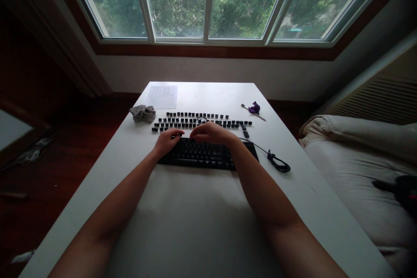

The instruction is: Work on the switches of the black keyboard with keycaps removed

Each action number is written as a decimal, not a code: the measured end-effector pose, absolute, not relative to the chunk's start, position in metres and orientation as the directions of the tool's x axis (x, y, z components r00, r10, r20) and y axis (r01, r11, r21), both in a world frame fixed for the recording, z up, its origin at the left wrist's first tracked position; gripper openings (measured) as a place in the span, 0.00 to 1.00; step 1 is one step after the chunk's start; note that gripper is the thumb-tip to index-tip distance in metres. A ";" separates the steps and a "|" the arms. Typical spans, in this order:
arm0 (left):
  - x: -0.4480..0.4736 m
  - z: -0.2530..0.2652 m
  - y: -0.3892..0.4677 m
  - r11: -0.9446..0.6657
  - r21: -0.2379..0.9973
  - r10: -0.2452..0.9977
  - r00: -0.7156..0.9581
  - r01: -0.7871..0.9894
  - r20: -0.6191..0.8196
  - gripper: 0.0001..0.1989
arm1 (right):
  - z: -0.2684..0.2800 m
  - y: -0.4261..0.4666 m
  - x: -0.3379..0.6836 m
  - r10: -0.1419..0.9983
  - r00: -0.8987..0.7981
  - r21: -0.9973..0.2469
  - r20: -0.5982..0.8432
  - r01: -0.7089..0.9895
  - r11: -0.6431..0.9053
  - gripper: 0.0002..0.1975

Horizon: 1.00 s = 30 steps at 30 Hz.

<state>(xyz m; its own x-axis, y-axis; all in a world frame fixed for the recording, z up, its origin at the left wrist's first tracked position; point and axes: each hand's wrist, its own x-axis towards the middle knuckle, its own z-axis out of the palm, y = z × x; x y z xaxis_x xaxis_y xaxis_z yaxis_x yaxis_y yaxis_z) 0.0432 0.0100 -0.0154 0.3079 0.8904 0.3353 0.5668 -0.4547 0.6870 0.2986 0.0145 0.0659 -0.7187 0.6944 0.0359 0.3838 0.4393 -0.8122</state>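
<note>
A black keyboard (202, 156) lies on the white table, its near rows fitted with keycaps. Over its far left part is my left hand (167, 140), thumb and forefinger drawn towards each other; anything between them is too small to make out. My right hand (211, 133) arches over the keyboard's far edge, its fingertips pinched downward close to the left fingertips. What those fingers grip is hidden. Beyond both hands, loose black keycaps (185, 120) stand in several rows, a few of them covered by my right hand.
A grey crumpled cloth (143, 114) and a printed sheet (163, 96) lie at the far left of the table (182, 208). A purple item with a thin stick (254, 107) is at the far right. Right of the keyboard rests a coiled black cable (278, 163); beyond the table is a cushioned seat (339, 173).
</note>
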 end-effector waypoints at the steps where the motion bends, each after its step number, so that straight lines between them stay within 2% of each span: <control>1: 0.042 -0.016 0.011 -0.435 0.689 0.900 0.278 0.580 0.335 0.12 | 0.067 0.014 0.299 0.696 -0.718 -0.815 0.027 0.387 0.431 0.11; 4: 0.038 -0.016 0.015 -0.403 0.699 0.913 0.205 0.591 0.353 0.13 | 0.070 0.013 0.300 0.688 -0.725 -0.819 0.009 0.390 0.421 0.11; 7: 0.032 -0.013 0.019 -0.399 0.656 0.907 0.169 0.641 0.387 0.17 | 0.074 0.012 0.301 0.674 -0.739 -0.815 0.010 0.385 0.433 0.10; 10: 0.029 -0.011 0.024 -0.417 0.516 0.884 0.201 0.748 0.423 0.17 | 0.077 0.010 0.303 0.671 -0.741 -0.809 0.011 0.388 0.442 0.11; 13: 0.030 -0.012 0.033 -0.480 0.340 0.844 0.320 0.809 0.431 0.13 | 0.077 0.009 0.303 0.669 -0.743 -0.797 0.010 0.397 0.454 0.11; 15: 0.032 -0.014 0.040 -0.508 0.286 0.831 0.375 0.812 0.412 0.12 | 0.077 0.009 0.302 0.660 -0.751 -0.787 0.008 0.403 0.468 0.11; 20: 0.038 -0.020 0.057 -0.514 0.273 0.837 0.405 0.813 0.368 0.11 | 0.077 0.008 0.302 0.650 -0.760 -0.779 0.015 0.399 0.484 0.11; 26: 0.041 -0.023 0.069 -0.553 0.269 0.825 0.472 0.788 0.310 0.15 | 0.075 0.008 0.303 0.655 -0.755 -0.780 0.021 0.398 0.483 0.11; 30: 0.042 -0.024 0.071 -0.534 0.280 0.839 0.457 0.798 0.296 0.14 | 0.073 0.008 0.302 0.643 -0.766 -0.777 0.015 0.396 0.489 0.11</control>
<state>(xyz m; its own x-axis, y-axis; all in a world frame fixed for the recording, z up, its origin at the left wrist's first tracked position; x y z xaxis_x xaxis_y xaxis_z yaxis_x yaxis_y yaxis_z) 0.0422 0.0715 -0.0243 0.4570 0.8387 0.2962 0.7982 -0.5336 0.2796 0.3021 0.0084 0.0731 -0.7656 0.6432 0.0150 0.3959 0.4894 -0.7771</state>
